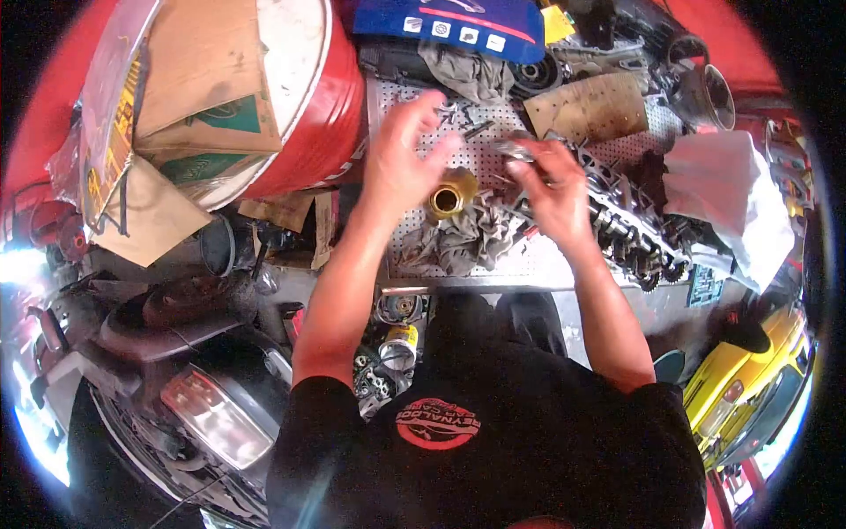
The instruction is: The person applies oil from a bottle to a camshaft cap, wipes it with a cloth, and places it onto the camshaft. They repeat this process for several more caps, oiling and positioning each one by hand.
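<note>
My left hand (404,157) is raised over the perforated metal bench top (414,220), fingers spread and nothing visible in them. Just to its right, a gold-coloured round can with an open mouth (448,199) stands by a crumpled grey rag (471,236). My right hand (555,185) pinches a small shiny metal part (513,152), which is blurred and partly hidden by the fingers. Beyond the right hand lies an engine cylinder head (626,231). Several small metal pieces (467,123) are scattered between the hands.
A red drum (339,115) with opened cardboard (198,75) on it stands at the left. Behind are a blue box (458,26), another rag (467,70) and a stained cardboard piece (586,108). White cloth or plastic (727,194) lies at the right. A car headlight (216,414) is lower left.
</note>
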Motion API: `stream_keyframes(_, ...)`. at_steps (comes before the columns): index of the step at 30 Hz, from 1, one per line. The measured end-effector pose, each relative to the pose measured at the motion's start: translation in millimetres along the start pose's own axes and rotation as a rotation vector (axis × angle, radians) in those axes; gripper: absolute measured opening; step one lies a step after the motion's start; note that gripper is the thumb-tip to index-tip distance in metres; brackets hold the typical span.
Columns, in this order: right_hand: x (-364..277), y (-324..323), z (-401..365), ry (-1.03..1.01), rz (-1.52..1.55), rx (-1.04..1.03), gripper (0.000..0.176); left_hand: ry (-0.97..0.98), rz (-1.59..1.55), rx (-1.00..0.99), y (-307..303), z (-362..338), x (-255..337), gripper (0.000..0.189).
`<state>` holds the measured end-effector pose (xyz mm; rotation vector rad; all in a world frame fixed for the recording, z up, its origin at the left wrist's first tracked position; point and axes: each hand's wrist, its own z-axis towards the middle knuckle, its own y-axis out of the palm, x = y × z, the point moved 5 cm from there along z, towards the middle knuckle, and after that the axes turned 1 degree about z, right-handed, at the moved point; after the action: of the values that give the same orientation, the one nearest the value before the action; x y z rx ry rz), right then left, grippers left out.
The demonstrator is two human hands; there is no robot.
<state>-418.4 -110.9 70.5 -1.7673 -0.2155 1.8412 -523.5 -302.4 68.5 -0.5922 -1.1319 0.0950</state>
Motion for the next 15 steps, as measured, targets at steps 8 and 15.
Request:
stream_keyframes(8,66,-58,-78,0.259,-0.092,0.282,0.031,0.071,0.548,-0.28,118,9,-175,0.026)
stream_keyframes(15,75,-36,-93,0.466,0.178,0.331,0.032,0.233,0.857,-0.57,182,11,-220,0.026)
